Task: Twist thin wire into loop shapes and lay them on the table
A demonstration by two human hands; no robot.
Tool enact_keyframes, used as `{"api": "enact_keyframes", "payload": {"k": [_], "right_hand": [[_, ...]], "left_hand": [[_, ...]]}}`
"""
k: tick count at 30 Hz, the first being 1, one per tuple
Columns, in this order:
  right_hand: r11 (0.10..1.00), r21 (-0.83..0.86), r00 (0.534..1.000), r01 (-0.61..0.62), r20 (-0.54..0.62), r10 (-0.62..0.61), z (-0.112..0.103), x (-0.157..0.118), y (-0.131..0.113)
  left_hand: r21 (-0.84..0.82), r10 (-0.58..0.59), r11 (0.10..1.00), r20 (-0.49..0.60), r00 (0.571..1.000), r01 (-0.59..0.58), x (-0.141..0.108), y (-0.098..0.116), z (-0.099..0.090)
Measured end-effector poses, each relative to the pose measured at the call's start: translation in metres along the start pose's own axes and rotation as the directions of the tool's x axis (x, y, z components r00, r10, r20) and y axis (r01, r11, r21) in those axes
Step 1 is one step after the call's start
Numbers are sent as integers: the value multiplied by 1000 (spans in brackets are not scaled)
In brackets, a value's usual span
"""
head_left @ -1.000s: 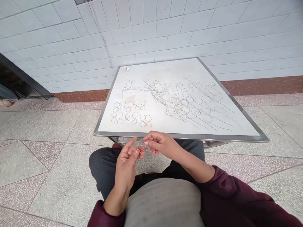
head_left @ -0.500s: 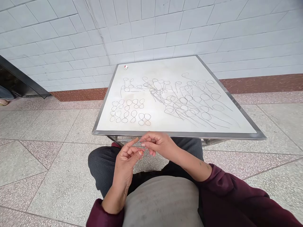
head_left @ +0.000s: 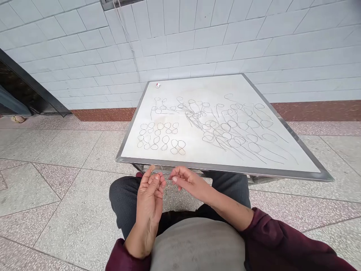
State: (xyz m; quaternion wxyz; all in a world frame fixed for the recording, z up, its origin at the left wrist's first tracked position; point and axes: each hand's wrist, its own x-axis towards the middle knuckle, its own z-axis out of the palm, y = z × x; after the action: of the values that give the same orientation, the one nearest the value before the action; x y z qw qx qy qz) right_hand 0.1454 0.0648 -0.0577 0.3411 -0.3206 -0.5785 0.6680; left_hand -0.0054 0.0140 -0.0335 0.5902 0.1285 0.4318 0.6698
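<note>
My left hand (head_left: 150, 190) pinches a thin wire loop (head_left: 161, 167) between thumb and fingers, just off the table's front edge. To its right, my right hand (head_left: 188, 181) has its fingers curled, the thumb close to the fingertips; whether a wire is between them is too small to make out. On the white table (head_left: 197, 88) lie several wire figure-eights (head_left: 165, 143) in rows at the left. A tangle of looped wires with long loose tails (head_left: 225, 128) spreads over the middle and right.
A small red and white object (head_left: 158, 85) sits near the table's back left corner. The table has a grey metal rim and stands by a tiled wall (head_left: 180, 45). Part of a person's foot (head_left: 18, 119) shows at the far left. My knees are beneath the front edge.
My hands have moved apart, and the wire now sits in my left hand's fingers. The left hand has turned more upright. The view has shifted, so the table appears slightly lower and further right.
</note>
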Motion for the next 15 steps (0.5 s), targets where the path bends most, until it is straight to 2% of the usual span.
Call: {"api": "enact_keyframes", "payload": {"k": [2, 4, 10, 15], "right_hand": [[998, 64, 999, -12, 39, 9, 8, 0, 6], [991, 130, 1000, -13, 19, 11, 15, -1, 8], [977, 210, 1000, -17, 8, 16, 21, -1, 3], [961, 273, 996, -54, 80, 33, 23, -2, 1]], "left_hand": [[-24, 8, 1000, -32, 999, -9, 1, 1, 0], [-6, 39, 999, -35, 999, -39, 0, 1, 0], [192, 243, 952, -2, 970, -238, -3, 2, 2], [265, 278, 925, 21, 960, -274, -5, 1, 2]]}}
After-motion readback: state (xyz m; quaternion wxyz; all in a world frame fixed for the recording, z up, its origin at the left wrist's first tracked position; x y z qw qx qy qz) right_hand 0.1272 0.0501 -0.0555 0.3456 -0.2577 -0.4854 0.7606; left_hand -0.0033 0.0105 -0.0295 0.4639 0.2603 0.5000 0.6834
